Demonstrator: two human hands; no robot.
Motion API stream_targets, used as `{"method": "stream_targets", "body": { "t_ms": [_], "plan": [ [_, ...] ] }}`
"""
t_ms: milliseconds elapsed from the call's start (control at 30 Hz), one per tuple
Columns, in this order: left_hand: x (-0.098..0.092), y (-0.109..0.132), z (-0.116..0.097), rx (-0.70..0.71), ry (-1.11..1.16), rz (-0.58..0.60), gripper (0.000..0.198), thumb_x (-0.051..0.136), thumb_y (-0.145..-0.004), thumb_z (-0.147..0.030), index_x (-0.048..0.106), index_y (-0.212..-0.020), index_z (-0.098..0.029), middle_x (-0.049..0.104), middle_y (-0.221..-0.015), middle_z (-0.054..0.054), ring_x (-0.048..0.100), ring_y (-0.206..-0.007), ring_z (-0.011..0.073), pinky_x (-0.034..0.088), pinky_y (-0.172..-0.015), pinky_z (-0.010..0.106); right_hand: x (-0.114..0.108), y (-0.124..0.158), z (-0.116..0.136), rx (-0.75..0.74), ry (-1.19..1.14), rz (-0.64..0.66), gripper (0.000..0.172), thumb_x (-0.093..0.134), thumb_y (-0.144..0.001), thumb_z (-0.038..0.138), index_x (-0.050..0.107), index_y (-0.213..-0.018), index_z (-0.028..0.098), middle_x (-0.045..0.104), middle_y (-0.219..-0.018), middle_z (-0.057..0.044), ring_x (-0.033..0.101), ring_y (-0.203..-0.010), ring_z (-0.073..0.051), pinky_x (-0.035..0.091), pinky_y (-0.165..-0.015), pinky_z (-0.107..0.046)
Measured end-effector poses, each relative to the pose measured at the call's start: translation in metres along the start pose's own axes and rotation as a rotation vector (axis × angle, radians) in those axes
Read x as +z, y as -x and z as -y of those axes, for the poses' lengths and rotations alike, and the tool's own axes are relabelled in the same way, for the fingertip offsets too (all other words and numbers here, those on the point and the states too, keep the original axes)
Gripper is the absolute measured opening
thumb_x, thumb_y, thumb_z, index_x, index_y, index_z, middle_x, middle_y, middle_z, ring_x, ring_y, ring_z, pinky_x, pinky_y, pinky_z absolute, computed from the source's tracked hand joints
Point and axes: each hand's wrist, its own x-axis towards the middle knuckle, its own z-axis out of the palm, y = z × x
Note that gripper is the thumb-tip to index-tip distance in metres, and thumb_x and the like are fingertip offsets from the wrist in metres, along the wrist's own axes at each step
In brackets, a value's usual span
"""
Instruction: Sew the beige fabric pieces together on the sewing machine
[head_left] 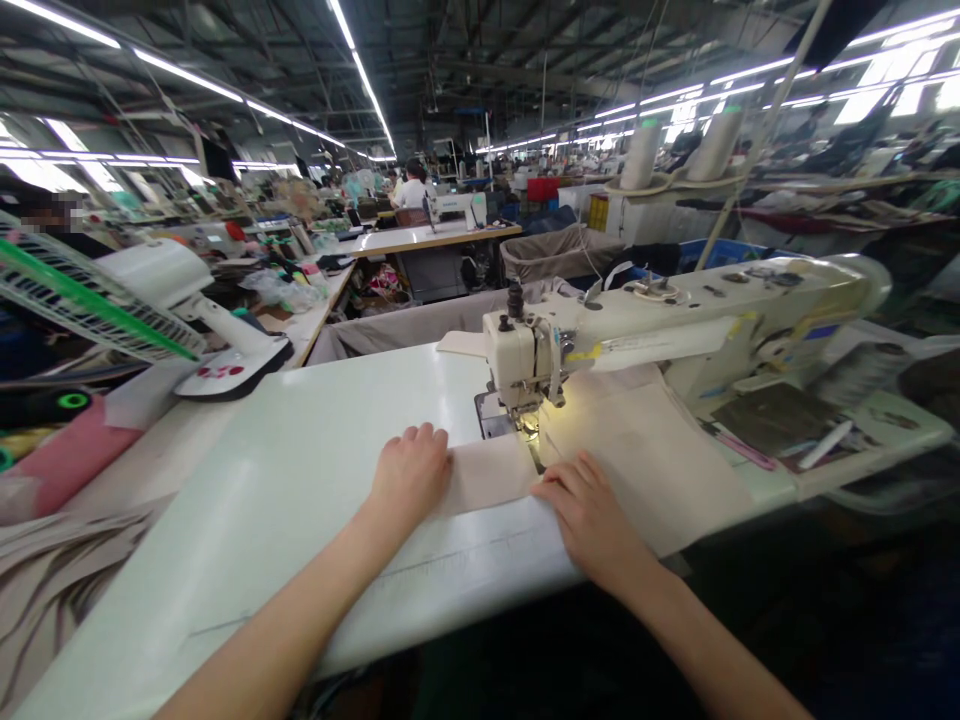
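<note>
A pale beige fabric piece lies flat on the white sewing table, with one edge under the needle area of an industrial sewing machine. My left hand is closed over the left end of this piece, its fingers curled and partly hidden. On the near side of the lit presser foot, my right hand pinches the fabric edge between thumb and fingers. A larger stack of beige fabric lies under the machine arm, right beside my right hand.
Pink-handled snips and a brown cloth lie at the machine's right. A white fan stands at the left. Beige strips hang at lower left. Thread cones and a person are farther back.
</note>
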Motion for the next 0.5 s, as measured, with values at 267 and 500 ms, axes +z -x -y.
{"method": "stream_targets", "body": {
  "t_ms": [267,500],
  "plan": [
    [0.04,-0.012,-0.044,0.641,0.279,-0.268,0.037,0.042,-0.099,-0.013,0.05,-0.136,-0.009,0.054,-0.141,0.016,0.049,-0.134,0.0255,0.044,-0.112,0.043,-0.008,-0.005,-0.004,-0.002,0.009,0.105,0.043,0.037,-0.09,0.0,0.063,-0.116,0.022,0.067,-0.116,-0.007,0.057,-0.114,-0.02,0.02,-0.117,-0.051],
    [0.047,-0.01,-0.048,0.575,0.422,-0.297,0.032,0.042,-0.099,-0.014,0.054,-0.128,-0.013,0.054,-0.136,0.015,0.049,-0.134,0.026,0.046,-0.112,0.045,-0.005,-0.005,-0.008,-0.056,0.026,0.107,0.041,0.037,-0.092,0.001,0.066,-0.114,0.02,0.067,-0.118,-0.008,0.055,-0.117,-0.022,0.02,-0.117,-0.052]
  ]
}}
